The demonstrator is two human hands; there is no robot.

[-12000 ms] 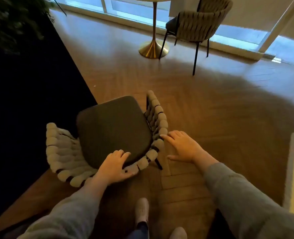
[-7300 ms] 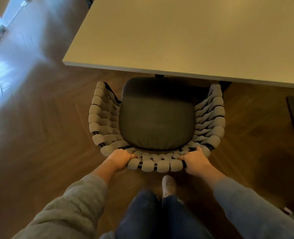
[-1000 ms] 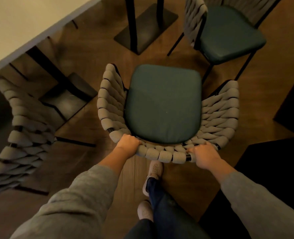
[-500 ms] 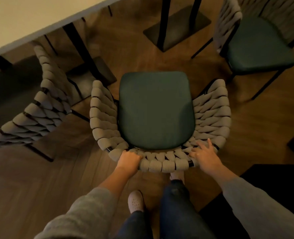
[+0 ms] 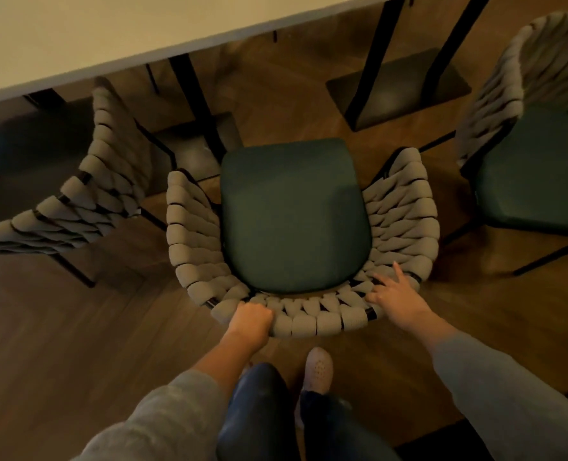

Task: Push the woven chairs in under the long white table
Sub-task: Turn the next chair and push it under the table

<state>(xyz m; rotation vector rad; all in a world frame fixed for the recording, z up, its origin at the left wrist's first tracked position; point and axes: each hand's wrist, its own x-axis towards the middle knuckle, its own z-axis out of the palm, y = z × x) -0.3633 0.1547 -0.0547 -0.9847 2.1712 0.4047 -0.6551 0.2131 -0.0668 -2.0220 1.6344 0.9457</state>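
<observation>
Grey-woven, the middle chair (image 5: pixel 296 221) stands just short of the white tabletop (image 5: pixel 109 31); the left hand (image 5: pixel 251 319) grips its back rim, the right hand (image 5: pixel 394 299) rests spread-fingered. Next, likely a straight push between the table legs (image 5: pixel 202 104).

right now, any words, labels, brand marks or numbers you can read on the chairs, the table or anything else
None: no text can be read anywhere in this view.
The long white table has a plain top with no print on it.
The middle woven chair, left chair and right chair show no tag or label.
The shoe shows only a dotted pattern and no legible logo.
</observation>
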